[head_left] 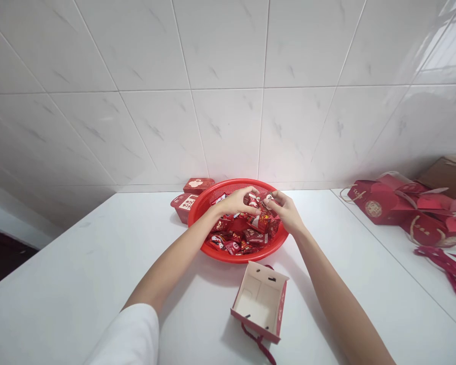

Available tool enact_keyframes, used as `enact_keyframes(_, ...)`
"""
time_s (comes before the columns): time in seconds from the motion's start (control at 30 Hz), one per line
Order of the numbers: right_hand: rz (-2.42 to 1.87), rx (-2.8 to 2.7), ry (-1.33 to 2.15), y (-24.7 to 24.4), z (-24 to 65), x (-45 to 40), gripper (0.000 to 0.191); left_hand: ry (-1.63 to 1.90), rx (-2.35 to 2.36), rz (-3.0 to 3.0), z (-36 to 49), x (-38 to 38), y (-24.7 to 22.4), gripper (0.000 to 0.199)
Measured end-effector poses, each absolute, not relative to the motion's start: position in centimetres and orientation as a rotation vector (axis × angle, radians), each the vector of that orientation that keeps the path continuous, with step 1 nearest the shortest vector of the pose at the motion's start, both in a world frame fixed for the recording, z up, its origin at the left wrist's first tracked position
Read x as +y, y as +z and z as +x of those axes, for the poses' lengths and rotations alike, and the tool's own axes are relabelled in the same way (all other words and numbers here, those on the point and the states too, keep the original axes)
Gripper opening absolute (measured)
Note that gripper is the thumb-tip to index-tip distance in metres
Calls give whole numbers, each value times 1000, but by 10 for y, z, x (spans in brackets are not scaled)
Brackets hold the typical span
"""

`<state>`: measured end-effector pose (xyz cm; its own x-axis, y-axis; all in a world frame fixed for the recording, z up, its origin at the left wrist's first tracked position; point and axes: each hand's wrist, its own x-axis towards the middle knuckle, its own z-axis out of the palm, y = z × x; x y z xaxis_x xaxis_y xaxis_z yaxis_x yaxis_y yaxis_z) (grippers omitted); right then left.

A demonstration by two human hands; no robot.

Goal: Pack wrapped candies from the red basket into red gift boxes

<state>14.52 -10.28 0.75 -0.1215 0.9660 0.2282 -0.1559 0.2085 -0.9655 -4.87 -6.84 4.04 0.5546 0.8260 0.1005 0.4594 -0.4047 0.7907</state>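
A round red plastic basket [241, 258] holds many red wrapped candies [231, 247]. Over its left part, my left hand [240, 202] reaches in with fingers curved and apart beside the wrapped pieces; whether it touches one is unclear. My right hand [283, 207], at the basket's right side, pinches a red wrapped candy [268, 199] between thumb and fingers. Nearer to me stands an open red box [259, 299] with a white inside, small dark slots and a dark red cord handle; no candy shows in it.
Two closed red boxes [185, 203] stand behind the basket on the left. Several red gift boxes [387, 203] lie at the right, near a brown cardboard box [446, 175] and dark red ribbons [450, 268]. A tiled wall [228, 126] rises behind the white table [110, 253].
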Motion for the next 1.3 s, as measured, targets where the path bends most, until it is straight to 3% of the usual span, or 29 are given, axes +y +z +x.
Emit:
enact_keyframes(0.23,-851,-1321,1195,6,146,-102,37,600,946,1977,-50,-67,36,54)
enact_keyframes(0.6,-770,-1047,1249,17,141,-106,37,938,945,1757,-50,-65,46,61)
enact_keyframes(1.0,-606,-1179,1366,75,146,-166,29,1392,859,1535,-44,-162,73,36)
enact_keyframes(1.3,-598,-1074,1432,87,143,-186,29,1243,857,1394,-45,-194,74,55)
